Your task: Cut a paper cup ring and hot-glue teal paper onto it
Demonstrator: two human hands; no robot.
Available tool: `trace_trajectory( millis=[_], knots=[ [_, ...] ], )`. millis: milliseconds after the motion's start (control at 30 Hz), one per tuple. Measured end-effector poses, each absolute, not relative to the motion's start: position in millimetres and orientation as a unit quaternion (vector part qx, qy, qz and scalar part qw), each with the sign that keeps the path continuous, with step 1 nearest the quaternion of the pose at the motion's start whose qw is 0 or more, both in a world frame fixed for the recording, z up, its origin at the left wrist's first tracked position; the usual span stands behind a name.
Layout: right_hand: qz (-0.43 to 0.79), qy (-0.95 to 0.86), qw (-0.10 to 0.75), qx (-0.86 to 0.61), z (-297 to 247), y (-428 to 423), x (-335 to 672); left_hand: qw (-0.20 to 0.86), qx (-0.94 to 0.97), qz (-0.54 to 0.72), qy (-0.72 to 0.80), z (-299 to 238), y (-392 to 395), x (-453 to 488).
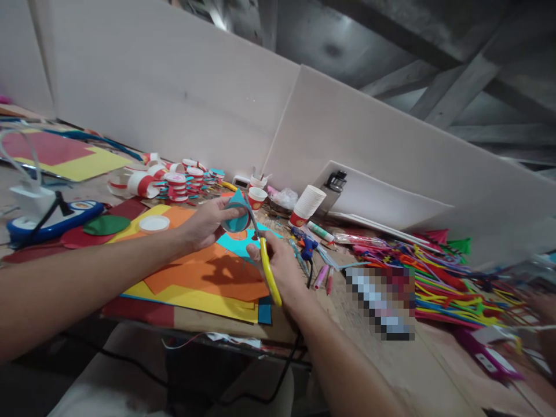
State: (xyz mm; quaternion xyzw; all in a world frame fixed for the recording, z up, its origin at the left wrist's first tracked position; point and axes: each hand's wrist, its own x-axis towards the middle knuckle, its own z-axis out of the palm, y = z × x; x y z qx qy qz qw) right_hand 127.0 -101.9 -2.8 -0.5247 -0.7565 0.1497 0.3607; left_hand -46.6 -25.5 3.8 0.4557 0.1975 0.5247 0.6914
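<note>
1. Left hand [208,223], centre of frame, grip clenched around a small paper cup wrapped in teal paper with a red rim [235,219]; the cup is held tilted above the desk, its open end facing the lower right.
2. Right hand [281,267], just right of centre, grip clenched around yellow-handled scissors [266,263]; the yellow loop runs down to lower centre and the metal blades point up toward the cup, tip at or just beside its rim.
3. Whether the blades actually cut the paper cannot be told.
4. Under both hands: a stack of flat paper sheets, orange [208,272] on top, yellow under it, a teal sheet [237,242] right below the cup.
5. Wooden desk [408,370] carries it all and runs to the lower right.
6. Left of centre: white round lid [154,223] on the yellow paper, green paper oval [106,225] beside it, blue-and-white gadget [52,223] at far left.
7. Upper centre-left: a cluster of finished red-and-white cups with teal trim [182,178], near the white back panel.
8. Right of centre: stack of white paper cups with a red base [307,206], blue glue gun [306,243] just below it.
9. Far right: a big pile of multicoloured pipe cleaners [447,272].
10. A pixelated patch sits in the centre-right; its content is unreadable.
</note>
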Motion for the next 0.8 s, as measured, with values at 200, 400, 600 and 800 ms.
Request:
trace_trajectory(
  millis=[200,400,600,800],
  knots=[
    [0.124,-0.761,0.359,-0.527,-1.3,-103.4,126.5,0.697,0.452,0.523,0.192,-2.0,-24.3,-45.9],
    [0.114,-0.764,0.363,-0.521,-0.8,-102.9,127.4,0.7,0.445,0.523,0.197,-6.5,-20.9,-45.9],
    [0.118,-0.77,0.365,-0.51,0.9,-102.7,129.0,0.711,0.432,0.522,0.188,-4.0,-23.0,-44.4],
    [0.127,-0.769,0.359,-0.514,4.0,-104.5,130.0,0.709,0.439,0.52,0.189,-2.8,-24.3,-43.1]
  ],
)
